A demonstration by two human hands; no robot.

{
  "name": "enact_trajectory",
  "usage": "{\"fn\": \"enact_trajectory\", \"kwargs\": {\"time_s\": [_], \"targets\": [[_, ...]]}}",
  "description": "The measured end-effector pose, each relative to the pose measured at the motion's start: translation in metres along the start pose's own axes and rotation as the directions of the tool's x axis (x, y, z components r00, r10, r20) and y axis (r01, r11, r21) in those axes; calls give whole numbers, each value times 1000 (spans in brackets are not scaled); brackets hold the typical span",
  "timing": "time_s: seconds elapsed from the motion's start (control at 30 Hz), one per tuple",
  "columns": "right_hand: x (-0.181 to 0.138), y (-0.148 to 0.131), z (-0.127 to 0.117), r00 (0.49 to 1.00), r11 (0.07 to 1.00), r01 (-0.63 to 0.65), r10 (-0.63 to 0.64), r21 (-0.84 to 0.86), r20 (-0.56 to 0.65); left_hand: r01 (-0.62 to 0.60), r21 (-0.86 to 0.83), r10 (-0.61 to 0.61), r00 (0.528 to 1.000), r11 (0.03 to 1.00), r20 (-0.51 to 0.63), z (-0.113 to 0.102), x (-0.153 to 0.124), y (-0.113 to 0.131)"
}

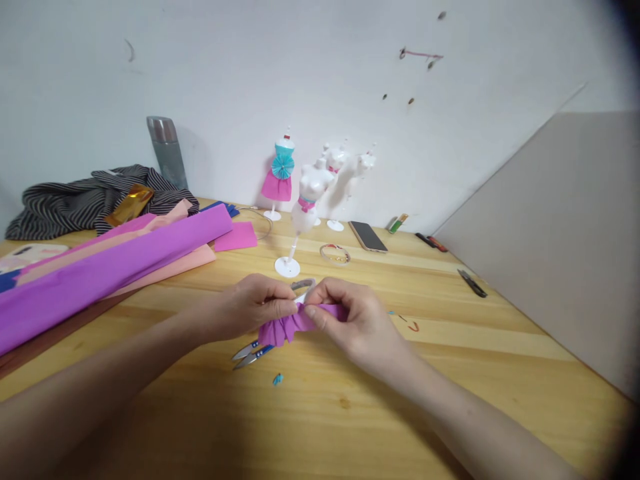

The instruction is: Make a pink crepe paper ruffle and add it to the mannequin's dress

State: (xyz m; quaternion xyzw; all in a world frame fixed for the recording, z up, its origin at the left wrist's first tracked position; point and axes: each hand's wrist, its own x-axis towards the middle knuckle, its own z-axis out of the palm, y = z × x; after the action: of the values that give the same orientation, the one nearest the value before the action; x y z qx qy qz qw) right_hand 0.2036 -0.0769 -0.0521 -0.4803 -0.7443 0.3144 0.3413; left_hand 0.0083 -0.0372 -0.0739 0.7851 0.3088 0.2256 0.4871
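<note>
purple strip [280, 331] is pinched by left hand [245, 305] and right hand [356, 321] | pleats could be loosened by uneven pull, or snagged on snips [254, 356] below left hand

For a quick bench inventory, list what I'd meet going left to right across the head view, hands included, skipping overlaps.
Whitish flat item, grey bottle, left hand, right hand, orange-red scrap, dark tool.
</note>
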Motion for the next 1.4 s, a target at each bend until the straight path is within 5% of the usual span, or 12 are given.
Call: {"fn": "enact_trajectory", "kwargs": {"time_s": [0.53,0.77,1.0,1.23,1.4], "targets": [[-2,0,0,1000,997,23,-24,-77,-15,-72,173,100,982,982,-160,3,-1,6],[4,-1,-4,976,966,-116,68,233,206,-88,223,121,982,971,-142,1,-2,8],[10,2,-15,926,936,-238,138,258,351,-93,241,113,991,966,-71,-3,-4,10],[8,5,-12,990,982,-79,57,170,131,-66,189,82,994,980,-76,-3,-4,9],[5,4,-5,988,981,-38,9,189,153,-53,198,72,994,979,-88,-2,-3,11]]}}
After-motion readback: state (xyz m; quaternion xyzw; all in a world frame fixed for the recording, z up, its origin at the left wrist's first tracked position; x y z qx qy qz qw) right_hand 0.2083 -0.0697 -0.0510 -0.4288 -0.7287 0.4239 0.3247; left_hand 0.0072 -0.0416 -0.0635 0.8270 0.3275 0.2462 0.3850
